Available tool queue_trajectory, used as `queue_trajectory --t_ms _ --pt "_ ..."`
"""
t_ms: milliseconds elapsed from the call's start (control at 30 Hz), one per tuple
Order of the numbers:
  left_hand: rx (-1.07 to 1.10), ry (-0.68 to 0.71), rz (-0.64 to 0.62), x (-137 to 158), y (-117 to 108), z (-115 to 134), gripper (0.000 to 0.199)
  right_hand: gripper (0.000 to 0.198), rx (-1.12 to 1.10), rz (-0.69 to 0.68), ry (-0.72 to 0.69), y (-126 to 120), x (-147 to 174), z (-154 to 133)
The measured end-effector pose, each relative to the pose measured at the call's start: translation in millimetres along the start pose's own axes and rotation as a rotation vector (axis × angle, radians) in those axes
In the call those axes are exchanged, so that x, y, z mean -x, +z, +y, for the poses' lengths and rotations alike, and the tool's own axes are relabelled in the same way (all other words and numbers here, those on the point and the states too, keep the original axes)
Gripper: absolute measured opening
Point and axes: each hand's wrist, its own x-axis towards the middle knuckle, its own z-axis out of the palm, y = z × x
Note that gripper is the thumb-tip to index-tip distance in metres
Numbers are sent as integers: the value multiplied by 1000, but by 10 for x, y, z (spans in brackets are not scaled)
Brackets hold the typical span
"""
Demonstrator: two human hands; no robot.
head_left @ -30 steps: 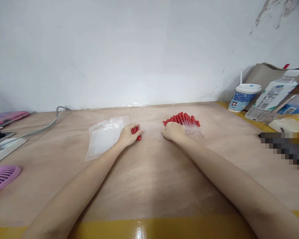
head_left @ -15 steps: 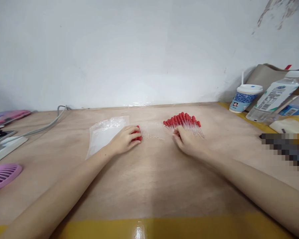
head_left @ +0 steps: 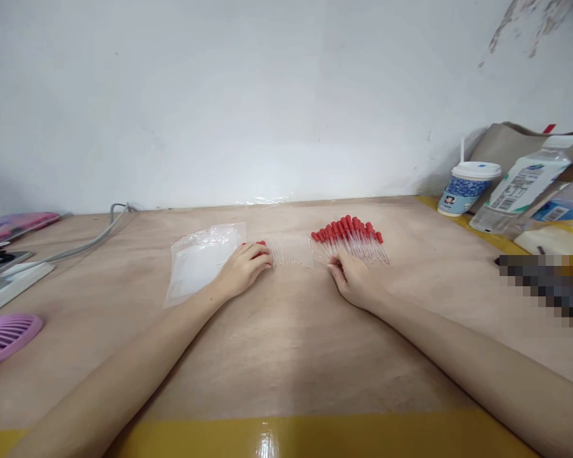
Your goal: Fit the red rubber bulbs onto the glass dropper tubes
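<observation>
My left hand (head_left: 242,270) rests at the right edge of a clear zip bag (head_left: 191,270), its fingers curled over some red rubber bulbs (head_left: 261,243) that are mostly hidden. Right of those fingertips, thin clear glass tubes (head_left: 291,250) lie side by side in a row. My right hand (head_left: 351,277) is closed in a pinch just in front of a fanned pile of glass droppers with red bulbs (head_left: 347,228). Whatever lies between its thumb and fingers is too small and clear to make out.
At the right stand a paper cup with a straw (head_left: 468,187), a plastic bottle (head_left: 520,184) and a grey bag (head_left: 499,143). A grey cable (head_left: 93,242), a white power strip (head_left: 23,286) and a purple fan-like object (head_left: 9,340) lie left. The wall borders the table's back.
The fingers of my left hand have shifted over the red bulbs, and less red shows between them. My right hand has moved slightly left and stays pinched.
</observation>
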Motion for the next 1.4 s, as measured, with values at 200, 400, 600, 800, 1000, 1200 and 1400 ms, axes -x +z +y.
queue_trajectory --t_ms 200,400,600,800,1000,1200,1400 --pt "197 -109 115 -1 24 29 15 9 -13 1 2 -16 2 -19" --pt "452 -325 290 -9 -14 287 15 8 -35 20 38 -63 6 -54" --pt "653 -251 90 -37 -59 706 18 16 -43 23 -43 -68 35 -68" --pt "770 -438 35 -34 67 751 15 24 -73 51 -170 -85 69 -157" --pt "847 -515 -13 -23 104 720 20 20 -124 38 -173 -97 91 -241" --pt "830 -468 3 -24 135 701 20 22 -139 -16 -187 -84 100 -302" --pt "789 -428 2 -19 142 695 17 23 -178 -84 -165 -87 100 -299"
